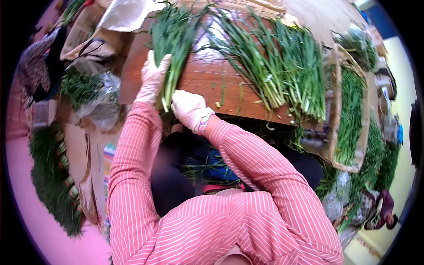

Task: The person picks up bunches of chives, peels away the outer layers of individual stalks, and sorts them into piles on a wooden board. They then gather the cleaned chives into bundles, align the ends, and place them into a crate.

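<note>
Both my hands wear pale, thin gloves. My left hand (153, 76) is wrapped round a bunch of garlic chives (174, 48) at the left of the brown wooden table (201, 77), thumb on one side and fingers on the other. The leaves point away from me and the pale stem ends hang over the near edge. Just right of those ends, my right hand (191, 109) is closed; what its fingers grip, if anything, is hidden. Two more heaps of chives lie on the table, a spread pile (256, 66) in the middle and a thicker pile (304, 70) at the right.
A long basket (362, 132) of chives stands right of the table. Tied dark green bundles (48, 176) line the floor at left, near a clear plastic bag (104, 101) of greens. Loose leaves lie on a blue cloth (216, 165) below me. Another person (385, 212) is at far right.
</note>
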The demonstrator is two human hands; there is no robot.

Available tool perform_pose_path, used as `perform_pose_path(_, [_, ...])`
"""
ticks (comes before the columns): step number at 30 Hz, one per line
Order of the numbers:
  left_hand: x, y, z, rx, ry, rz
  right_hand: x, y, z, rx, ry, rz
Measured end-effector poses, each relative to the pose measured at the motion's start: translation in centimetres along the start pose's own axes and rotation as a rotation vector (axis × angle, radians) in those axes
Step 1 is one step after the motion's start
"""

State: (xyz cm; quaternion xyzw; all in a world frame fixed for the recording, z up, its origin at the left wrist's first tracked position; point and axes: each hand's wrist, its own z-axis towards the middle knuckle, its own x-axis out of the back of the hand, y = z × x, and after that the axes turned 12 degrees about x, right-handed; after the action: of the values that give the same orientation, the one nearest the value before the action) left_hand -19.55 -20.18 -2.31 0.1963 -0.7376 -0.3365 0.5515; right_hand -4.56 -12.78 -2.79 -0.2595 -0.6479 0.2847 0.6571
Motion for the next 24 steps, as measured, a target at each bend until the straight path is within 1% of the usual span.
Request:
perform_pose_path(2, [-1.0, -2.1, 1.4, 0.010, 0.189, 0.171, 2.4, -0.1, -2.0, 0.070, -0.034, -0.107])
perform_pose_path(3, [-1.0, -2.6, 1.7, 0.013, 0.223, 0.174, 3.2, 0.0, -2.9, 0.011, -0.014, -0.124])
perform_pose_path(4, [-0.8, -3.0, 1.6, 0.019, 0.258, 0.180, 5.1, -0.3, -4.8, 0.052, 0.054, -0.211])
perform_pose_path(6, [-0.4, -3.5, 1.4, 0.022, 0.267, 0.190, 8.2, 0.8, -8.0, 0.084, 0.259, -0.267])
perform_pose_path(8, [0.0, -3.7, 1.1, 0.011, 0.290, 0.163, 10.8, 3.4, -11.0, 0.120, 0.540, -0.352])
perform_pose_path(10, [0.3, -3.4, 0.6, -0.002, 0.372, 0.245, 12.9, 6.4, -13.4, 0.019, 0.616, -0.530])
perform_pose_path(12, [0.6, -1.0, -1.2, -0.104, 0.401, 0.184, 13.7, 9.4, -15.1, -0.030, 0.594, -0.541])
perform_pose_path(14, [0.5, 2.1, -3.6, -0.172, 0.306, -0.004, 13.8, 9.4, -15.6, -0.077, 0.529, -0.547])
perform_pose_path(15, [-0.2, 2.7, -4.3, -0.174, 0.192, -0.207, 13.7, 9.2, -15.6, -0.081, 0.472, -0.590])
perform_pose_path(16, [-0.3, 4.9, -6.5, -0.178, 0.084, -0.382, 13.6, 9.0, -15.6, -0.087, 0.414, -0.631])
perform_pose_path(17, [-0.2, 6.8, -8.7, -0.133, -0.013, -0.492, 13.3, 9.6, -15.4, -0.137, 0.339, -0.661])
perform_pose_path(18, [-0.1, 8.3, -10.7, -0.089, -0.111, -0.601, 13.1, 10.2, -15.1, -0.138, 0.346, -0.656])
perform_pose_path(20, [-0.2, 9.8, -13.8, -0.048, -0.207, -0.649, 12.7, 11.3, -14.6, -0.212, 0.208, -0.642])
perform_pose_path(21, [-0.4, 9.9, -14.7, -0.020, -0.248, -0.643, 12.7, 11.4, -14.4, -0.177, 0.256, -0.642])
perform_pose_path(22, [-0.7, 10.2, -15.8, 0.010, -0.273, -0.682, 12.6, 11.4, -14.5, -0.178, 0.260, -0.640])
perform_pose_path(24, [-1.9, 8.9, -16.2, 0.085, -0.355, -0.702, 12.2, 10.5, -14.7, -0.125, 0.318, -0.677])
